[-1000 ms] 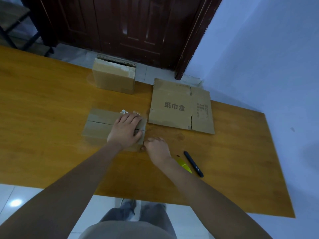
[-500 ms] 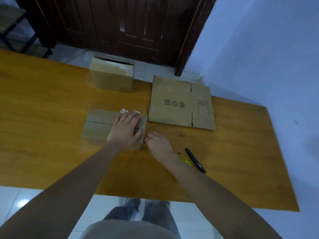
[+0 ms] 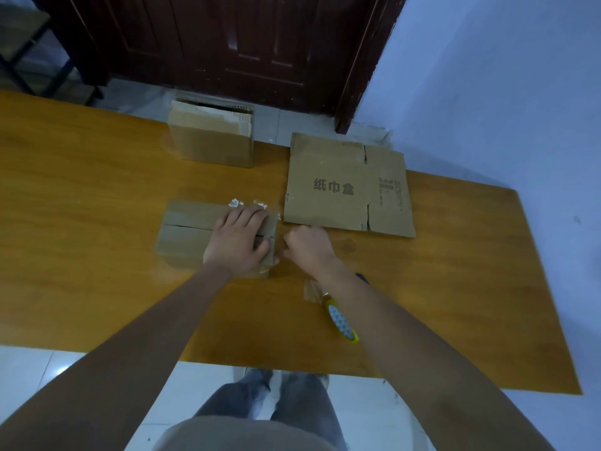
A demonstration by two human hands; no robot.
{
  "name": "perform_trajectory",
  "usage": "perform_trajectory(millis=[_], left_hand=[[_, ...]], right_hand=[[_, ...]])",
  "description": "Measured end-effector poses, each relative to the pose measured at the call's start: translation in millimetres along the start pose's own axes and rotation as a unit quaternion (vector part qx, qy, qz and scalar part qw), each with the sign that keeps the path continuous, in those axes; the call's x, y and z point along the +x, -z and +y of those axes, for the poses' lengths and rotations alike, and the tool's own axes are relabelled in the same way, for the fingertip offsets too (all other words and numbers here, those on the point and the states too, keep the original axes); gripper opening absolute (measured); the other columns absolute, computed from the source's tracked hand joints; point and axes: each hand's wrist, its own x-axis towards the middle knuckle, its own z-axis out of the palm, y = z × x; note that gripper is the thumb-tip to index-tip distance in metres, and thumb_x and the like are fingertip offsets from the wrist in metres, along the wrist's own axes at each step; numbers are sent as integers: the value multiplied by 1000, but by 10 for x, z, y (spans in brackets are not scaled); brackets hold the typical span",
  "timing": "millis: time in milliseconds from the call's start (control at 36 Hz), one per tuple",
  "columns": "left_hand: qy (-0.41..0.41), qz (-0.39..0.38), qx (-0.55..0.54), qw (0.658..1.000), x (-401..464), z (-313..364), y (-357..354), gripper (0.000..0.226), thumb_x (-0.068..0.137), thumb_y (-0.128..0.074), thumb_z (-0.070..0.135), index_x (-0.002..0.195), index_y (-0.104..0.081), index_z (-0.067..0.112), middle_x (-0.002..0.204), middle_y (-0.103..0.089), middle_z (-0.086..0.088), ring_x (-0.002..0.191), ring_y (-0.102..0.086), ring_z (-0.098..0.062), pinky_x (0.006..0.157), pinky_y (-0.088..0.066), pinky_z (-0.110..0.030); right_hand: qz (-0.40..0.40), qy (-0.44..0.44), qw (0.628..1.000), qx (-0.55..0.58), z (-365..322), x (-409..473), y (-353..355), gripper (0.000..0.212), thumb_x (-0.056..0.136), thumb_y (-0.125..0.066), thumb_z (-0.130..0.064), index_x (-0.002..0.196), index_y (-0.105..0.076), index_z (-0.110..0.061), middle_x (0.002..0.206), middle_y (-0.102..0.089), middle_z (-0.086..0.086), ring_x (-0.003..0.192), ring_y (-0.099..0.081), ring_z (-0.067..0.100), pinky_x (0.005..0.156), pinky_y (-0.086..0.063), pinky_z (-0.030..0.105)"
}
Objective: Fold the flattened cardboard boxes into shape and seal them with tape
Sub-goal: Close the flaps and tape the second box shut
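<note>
Pressing flat with spread fingers, the left hand point(image 3: 239, 240) lies on the folded cardboard box point(image 3: 192, 232) at mid-table, covering the right end of the seam between its matte brown flaps. The right hand point(image 3: 307, 244) is curled into a loose fist just beside the box's right edge; what it pinches cannot be told. A flattened printed box point(image 3: 338, 187) lies beyond. A yellow tape roll point(image 3: 341, 320) lies under the right forearm on the glossy wooden table point(image 3: 81, 196). Another assembled box point(image 3: 211, 141) stands at the far edge.

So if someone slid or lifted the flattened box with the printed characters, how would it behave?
The flattened box lies thin and flat on the table, so it probably slides easily and feels light. Its slits and creases suggest it would bend at the folds if lifted by one edge.
</note>
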Motion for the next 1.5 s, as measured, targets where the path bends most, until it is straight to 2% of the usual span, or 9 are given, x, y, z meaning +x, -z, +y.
perform_trajectory(millis=[194, 250, 333, 472, 861, 944, 1028, 1278, 1500], left_hand=[[6, 7, 2, 1000, -1, 10, 2, 62, 83, -27, 48, 132, -48, 16, 133, -49, 0, 127, -38, -23, 102, -31, -40], [5, 6, 2, 1000, -10, 16, -5, 61, 83, -28, 48, 132, -48, 16, 133, -49, 0, 127, -39, -23, 102, -31, -40], [1, 7, 5, 1000, -24, 9, -17, 60, 84, -30, 47, 130, -50, 15, 132, -51, -1, 126, -40, -23, 102, -32, -41], [4, 4, 7, 1000, -8, 15, -6, 62, 84, -28, 48, 132, -49, 15, 132, -50, -1, 126, -40, -23, 102, -31, -39], [10, 3, -10, 1000, -18, 30, -8, 63, 82, -27, 48, 132, -48, 16, 134, -48, 0, 126, -38, -22, 101, -33, -40], [8, 1, -10, 1000, -14, 37, -2, 63, 82, -26, 49, 133, -46, 17, 134, -48, 1, 127, -37, -21, 102, -32, -39], [7, 5, -5, 1000, -7, 20, 6, 62, 82, -27, 48, 132, -47, 18, 133, -48, 1, 126, -37, -21, 101, -32, -38], [11, -5, -13, 1000, -11, 16, 5, 64, 82, -25, 50, 134, -46, 18, 135, -47, 1, 128, -36, -21, 103, -30, -39], [11, -8, -23, 1000, 1, -6, -7, 67, 81, -23, 52, 134, -46, 18, 136, -46, 2, 129, -36, -21, 103, -28, -37]], right_hand=[[53, -141, 950, 272, -60, -63, -382, 16, 92, -56, -23, 93, -57, -7, 90, -64, 13, 82, -61, 32, 59, -45, 36], [74, -139, 923, 351, -130, -124, -481, 18, 91, -55, -14, 107, -54, -8, 100, -62, 12, 88, -60, 30, 67, -49, 39], [81, -122, 886, 439, -201, -193, -542, 48, 87, -50, -1, 134, -48, -14, 121, -54, 8, 108, -55, 24, 90, -49, 38], [57, -111, 845, 520, -254, -204, -445, 52, 90, -46, 4, 140, -42, -11, 127, -45, 10, 115, -51, 25, 100, -44, 33], [-24, -190, 742, 642, -331, -150, -434, 45, 94, -40, -5, 136, -48, -16, 127, -50, 5, 111, -52, 23, 84, -48, 27], [-44, -198, 757, 621, -335, -100, -544, 56, 90, -41, -4, 142, -41, -22, 140, -42, 4, 125, -44, 29, 103, -42, 43], [-80, -197, 765, 608, -313, -30, -586, 60, 90, -38, -1, 145, -36, -26, 145, -38, 1, 129, -40, 28, 108, -38, 45], [-69, -206, 782, 584, -228, -117, -432, 48, 96, -35, -4, 142, -40, -16, 140, -47, 5, 124, -45, 27, 96, -41, 32], [-24, -71, 902, 424, -256, -374, -423, 36, 92, -57, -23, 126, -49, -15, 119, -48, 6, 103, -53, 24, 88, -49, 40]])
